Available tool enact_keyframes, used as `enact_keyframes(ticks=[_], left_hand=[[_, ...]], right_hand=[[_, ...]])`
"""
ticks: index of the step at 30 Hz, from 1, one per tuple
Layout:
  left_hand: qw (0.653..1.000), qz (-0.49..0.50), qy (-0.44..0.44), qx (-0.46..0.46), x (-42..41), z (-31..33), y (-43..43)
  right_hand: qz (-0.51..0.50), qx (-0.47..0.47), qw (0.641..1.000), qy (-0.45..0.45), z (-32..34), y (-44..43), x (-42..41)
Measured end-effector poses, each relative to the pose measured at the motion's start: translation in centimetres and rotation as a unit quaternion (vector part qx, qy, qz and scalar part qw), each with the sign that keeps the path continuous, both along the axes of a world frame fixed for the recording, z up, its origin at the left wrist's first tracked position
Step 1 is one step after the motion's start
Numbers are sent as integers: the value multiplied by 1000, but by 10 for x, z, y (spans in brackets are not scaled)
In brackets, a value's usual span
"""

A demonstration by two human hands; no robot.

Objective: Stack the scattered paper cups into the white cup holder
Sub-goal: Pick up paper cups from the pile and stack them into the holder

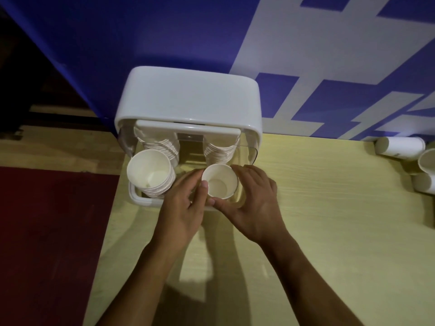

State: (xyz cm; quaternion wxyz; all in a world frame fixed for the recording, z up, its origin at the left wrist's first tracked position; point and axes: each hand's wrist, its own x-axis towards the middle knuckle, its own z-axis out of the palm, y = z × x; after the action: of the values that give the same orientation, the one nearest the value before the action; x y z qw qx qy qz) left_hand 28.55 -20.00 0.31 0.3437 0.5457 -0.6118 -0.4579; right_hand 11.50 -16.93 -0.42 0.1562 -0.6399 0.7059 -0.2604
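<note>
Paper cup [220, 182]: where is it from your hands?

Right between them, at the near right of the white cup holder [188, 95]. My left hand [181, 208] is on its left side, thumb against the rim and fingers curled at the far-left edge. My right hand [254, 203] wraps the right side, with the thumb across the near edge. Both hands are gripping it and neither is nearer.

Which way does it point?

Its mouth opens up toward me and its base points down and away. So its long axis runs from me down into the holder, a little tilted. It is not lying flat.

What does the next move turn on?

The right stack [219, 151] lies just beyond the cup on the far side, rising under the holder's hood. I judge the cup must stay in line with that column, base first, to nest. I cannot tell whether its base already sits in the topmost cup, because my fingers hide that.

And the other side?

The left stack [150, 175] stands just left of my left hand, mouth up, touching neither hand. More loose cups [400, 147] lie on their sides at the far right of the table [329, 208], well apart from both hands. My right hand is the nearer one.
</note>
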Motion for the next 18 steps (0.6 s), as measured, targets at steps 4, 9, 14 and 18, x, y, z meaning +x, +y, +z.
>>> enact_keyframes(ticks=[4, 9, 14, 18], left_hand=[[999, -9, -37, 11, 3, -10, -3], [997, -11, -75, 12, 4, -12, -5], [998, 10, -62, 7, 6, -5, 4], [987, 27, -92, -129, -2, 24, 32]], right_hand=[[-10, 9, 999, 36, -3, -1, 5], [-16, 17, 999, 45, -6, 2, 5], [-24, 27, 998, 45, -2, 8, 4], [-82, -5, 997, -8, 14, 38, -22]])
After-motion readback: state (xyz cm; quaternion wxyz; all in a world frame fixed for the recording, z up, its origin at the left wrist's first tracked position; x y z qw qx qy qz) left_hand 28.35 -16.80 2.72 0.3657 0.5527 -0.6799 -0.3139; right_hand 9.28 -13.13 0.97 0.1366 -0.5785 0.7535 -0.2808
